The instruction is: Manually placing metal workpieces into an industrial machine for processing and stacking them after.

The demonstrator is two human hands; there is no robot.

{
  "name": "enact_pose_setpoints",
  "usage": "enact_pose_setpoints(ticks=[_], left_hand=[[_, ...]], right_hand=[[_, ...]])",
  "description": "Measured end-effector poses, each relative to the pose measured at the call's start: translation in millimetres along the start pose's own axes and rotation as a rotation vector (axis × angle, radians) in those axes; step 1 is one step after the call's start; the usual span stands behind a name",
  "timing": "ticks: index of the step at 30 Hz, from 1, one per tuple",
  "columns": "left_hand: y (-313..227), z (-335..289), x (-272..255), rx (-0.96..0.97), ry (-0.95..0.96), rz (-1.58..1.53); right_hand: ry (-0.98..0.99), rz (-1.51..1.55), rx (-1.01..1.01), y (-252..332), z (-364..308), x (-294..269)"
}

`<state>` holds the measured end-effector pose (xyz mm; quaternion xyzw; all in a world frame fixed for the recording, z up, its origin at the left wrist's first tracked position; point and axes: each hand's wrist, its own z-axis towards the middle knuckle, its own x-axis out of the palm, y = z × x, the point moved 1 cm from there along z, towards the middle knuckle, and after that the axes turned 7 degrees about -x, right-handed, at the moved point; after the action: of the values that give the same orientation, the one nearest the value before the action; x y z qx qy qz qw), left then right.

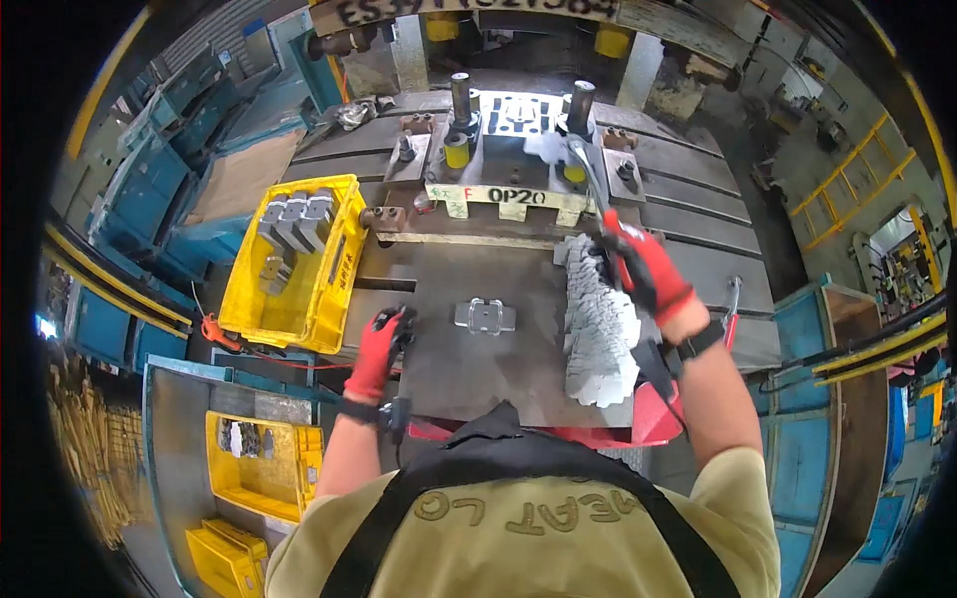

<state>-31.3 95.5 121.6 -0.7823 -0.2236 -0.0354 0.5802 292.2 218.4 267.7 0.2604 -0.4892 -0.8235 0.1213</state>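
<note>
My right hand [646, 267], in a red and black glove, is closed round the red grip of a long metal tool [595, 184]. The tool reaches forward to the die; beside its head is a pale, blurred flat piece [546, 149]. Below my right hand stands a long stack of grey stamped metal parts [598, 334]. My left hand [385, 344], gloved alike, hovers over the plate's left edge, fingers loosely bent and apart, with nothing visible in them. A single flat metal part [485, 316] lies on the dark metal plate [478, 374] between my hands.
Ahead stands the press die [513, 199] with two dark upright posts and yellow cylinders, on a slotted bed [678, 209]. A yellow crate [344, 269] holding metal parts is at left. More yellow crates [254, 483] sit lower left. A red bin [653, 414] shows beneath the plate.
</note>
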Motion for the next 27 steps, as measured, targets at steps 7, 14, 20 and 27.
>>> enact_pose_setpoints(ticks=[7,14,20,27], left_hand=[[-11,-61,-52,0.143,-0.09,0.725],[40,-77,-83,0.335,-0.023,1.017],[35,-74,-59,-0.076,-0.086,0.517],[50,-53,-67,-0.292,-0.125,0.367]], right_hand=[[0.009,0.493,0.31,-45,106,1],[0.006,0.57,0.346,-48,122,5],[0.005,0.439,0.373,-37,116,4],[0.015,-0.047,0.236,-63,126,-4]])
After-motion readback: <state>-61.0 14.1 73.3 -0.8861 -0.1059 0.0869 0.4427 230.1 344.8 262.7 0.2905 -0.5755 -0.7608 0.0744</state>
